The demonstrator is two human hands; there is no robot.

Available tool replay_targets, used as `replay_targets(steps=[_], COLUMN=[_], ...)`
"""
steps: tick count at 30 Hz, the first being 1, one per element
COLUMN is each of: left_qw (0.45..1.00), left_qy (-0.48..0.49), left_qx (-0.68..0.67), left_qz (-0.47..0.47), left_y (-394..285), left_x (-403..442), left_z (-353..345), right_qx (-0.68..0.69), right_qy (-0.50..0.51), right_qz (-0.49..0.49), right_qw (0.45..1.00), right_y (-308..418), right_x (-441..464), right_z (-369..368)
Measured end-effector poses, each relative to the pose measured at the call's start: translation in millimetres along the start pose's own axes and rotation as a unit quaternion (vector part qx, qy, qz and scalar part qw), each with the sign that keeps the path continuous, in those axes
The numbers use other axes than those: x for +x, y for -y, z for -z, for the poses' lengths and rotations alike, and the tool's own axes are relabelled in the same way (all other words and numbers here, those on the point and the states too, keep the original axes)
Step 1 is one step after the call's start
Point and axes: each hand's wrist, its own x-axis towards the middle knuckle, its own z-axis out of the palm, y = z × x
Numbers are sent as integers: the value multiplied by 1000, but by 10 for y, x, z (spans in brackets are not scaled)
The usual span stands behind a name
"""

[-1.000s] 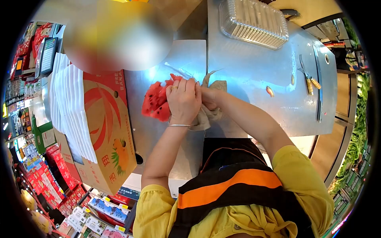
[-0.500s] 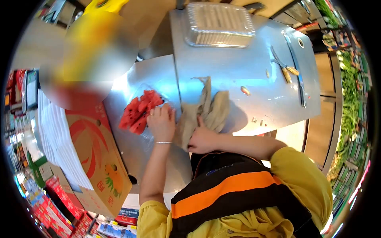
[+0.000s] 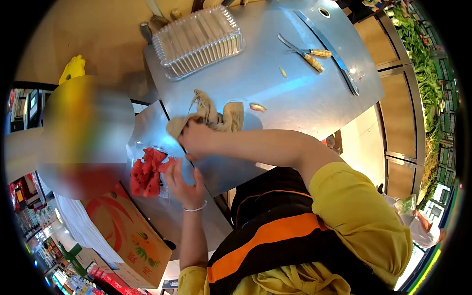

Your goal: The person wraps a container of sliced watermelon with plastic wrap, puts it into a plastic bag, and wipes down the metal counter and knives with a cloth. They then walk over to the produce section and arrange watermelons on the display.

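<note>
Cloth [image 3: 233, 117] is grasped by the right hand [image 3: 196, 140], which has moved away from the apron [image 3: 268, 228], so this hand is occupied. Left hand [image 3: 185, 189] has spread fingers [image 3: 198, 178] beside melon [image 3: 145, 177] on the counter [image 3: 147, 127]; whether they touch, I cannot tell.

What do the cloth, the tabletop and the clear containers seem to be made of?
The cloth looks like matte fabric, perhaps cotton, judging by its soft folds. The tabletop seems satin metal, likely stainless steel, given its grey sheen. The clear containers are probably glossy plastic: ribbed and see-through, with highlights.
</note>
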Motion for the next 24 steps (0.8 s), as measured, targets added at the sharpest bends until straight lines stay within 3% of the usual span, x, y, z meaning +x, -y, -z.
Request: replay_targets(steps=[1, 3, 4, 5, 7, 9, 13, 15, 16, 17, 19, 20, 22, 24], left_qw=[1000, 998, 998, 998, 997, 996, 994, 991, 989, 988, 985, 985, 978, 979], left_qy=[-1, 6, 15, 14, 35, 53, 63, 62, 58, 65, 31, 42, -1, -7], left_qx=[1, -57, -55, -52, -53, -46, -58, -83, -107, -113, -146, -148, -191, -195], left_qz=[-5, 18, 28, 29, 46, 53, 73, 80, 84, 77, 83, 77, 86, 50], left_y=[-63, -152, -236, -268, -311, -313, -291, -374, -419, -471, -621, -699, -829, -897], left_x=[-42, -172, -198, -224, -308, -341, -424, -444, -426, -390, -314, -243, -71, 63], left_z=[-44, -159, -173, -201, -206, -191, -238, -281, -316, -340, -332, -335, -358, -394], right_qx=[0, -14, 9, 10, -15, -27, -7, 118, 48, 10, 27, -27, 298, 452], right_qy=[-5, -94, -178, -179, -11, -196, -196, -112, -234, -120, -37, -70, -67, -55], right_qz=[-1, 162, 112, 115, -100, -146, -260, -327, -277, -215, -96, -53, -15, 34], right_qw=[1000, 982, 978, 977, 995, 969, 945, 931, 931, 969, 994, 996, 952, 890], right_y=[-65, -270, -328, -378, -511, -772, -1153, -1129, -1002, -798, -335, -99, 186, 146], right_x=[-37, -95, -32, -13, 52, -11, -281, -299, -230, -180, -168, -110, -165, -432], right_z=[-77, -255, -313, -149, 146, 12, 259, 388, 208, 234, -9, -375, -836, -880])
